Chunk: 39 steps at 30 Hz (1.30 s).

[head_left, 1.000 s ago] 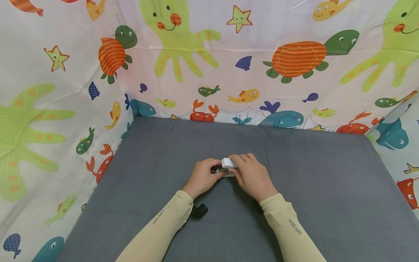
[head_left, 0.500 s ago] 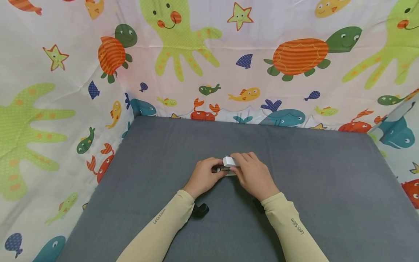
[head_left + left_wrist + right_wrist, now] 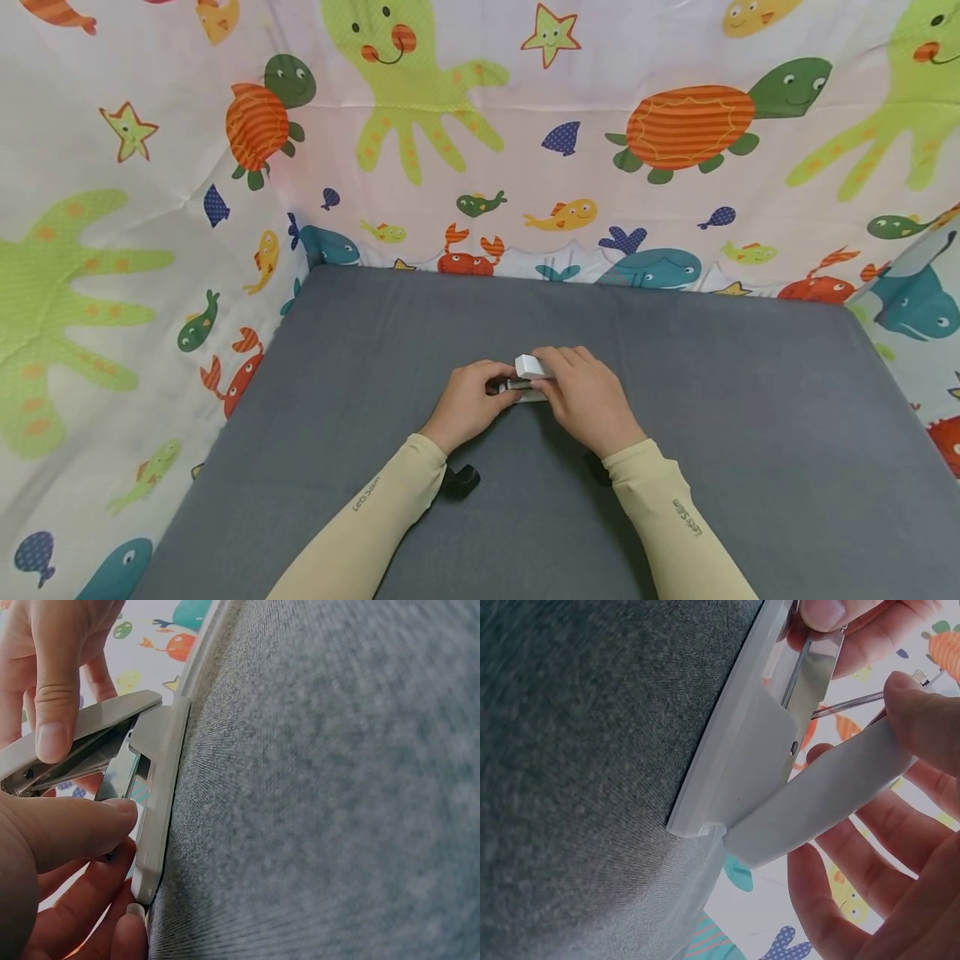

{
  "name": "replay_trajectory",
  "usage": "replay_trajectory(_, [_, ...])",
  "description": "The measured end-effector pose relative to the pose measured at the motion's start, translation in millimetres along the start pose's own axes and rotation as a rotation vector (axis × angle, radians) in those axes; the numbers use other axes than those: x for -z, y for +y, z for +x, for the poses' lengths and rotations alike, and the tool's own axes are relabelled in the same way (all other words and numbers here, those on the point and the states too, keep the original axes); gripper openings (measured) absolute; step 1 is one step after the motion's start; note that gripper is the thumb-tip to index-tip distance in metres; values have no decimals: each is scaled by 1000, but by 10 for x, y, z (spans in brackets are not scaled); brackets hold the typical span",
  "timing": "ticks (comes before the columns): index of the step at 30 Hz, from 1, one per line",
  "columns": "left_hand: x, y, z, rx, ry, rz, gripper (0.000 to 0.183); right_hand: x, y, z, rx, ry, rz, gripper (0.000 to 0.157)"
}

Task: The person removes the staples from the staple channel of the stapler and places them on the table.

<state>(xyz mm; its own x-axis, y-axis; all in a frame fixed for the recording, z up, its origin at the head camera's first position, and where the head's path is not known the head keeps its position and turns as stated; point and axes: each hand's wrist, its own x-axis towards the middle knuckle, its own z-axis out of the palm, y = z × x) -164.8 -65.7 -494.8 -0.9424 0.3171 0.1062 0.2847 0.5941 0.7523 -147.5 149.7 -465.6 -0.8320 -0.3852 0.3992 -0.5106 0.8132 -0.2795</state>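
Note:
A white stapler [image 3: 735, 750] sits on the grey cloth between both hands, its cover [image 3: 530, 367] swung up from the base [image 3: 161, 802]. Under the raised cover, the metal staple magazine [image 3: 810, 682] and a thin coil spring [image 3: 847, 705] are exposed. My left hand [image 3: 472, 400] pinches the magazine between thumb and fingers, low beside the base. With thumb and fingers, my right hand [image 3: 588, 400] grips the cover near its free end. In the head view, the hands hide much of the stapler.
Grey cloth [image 3: 405, 333] covers the tabletop. A white curtain [image 3: 420, 196] printed with sea animals rises behind it and on both sides. Black wrist mounts, one being the left wrist mount [image 3: 461, 482], stick out below the sleeves.
My right hand has shifted slightly right with the cover, and more of the metal magazine shows beneath it. My left hand keeps nearly the same place and grip.

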Motion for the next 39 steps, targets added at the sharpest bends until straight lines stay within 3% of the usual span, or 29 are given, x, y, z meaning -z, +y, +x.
replay_trajectory(39, [-3, -7, 11, 40, -6, -36, 25, 43, 67, 19, -61, -19, 111, 38])
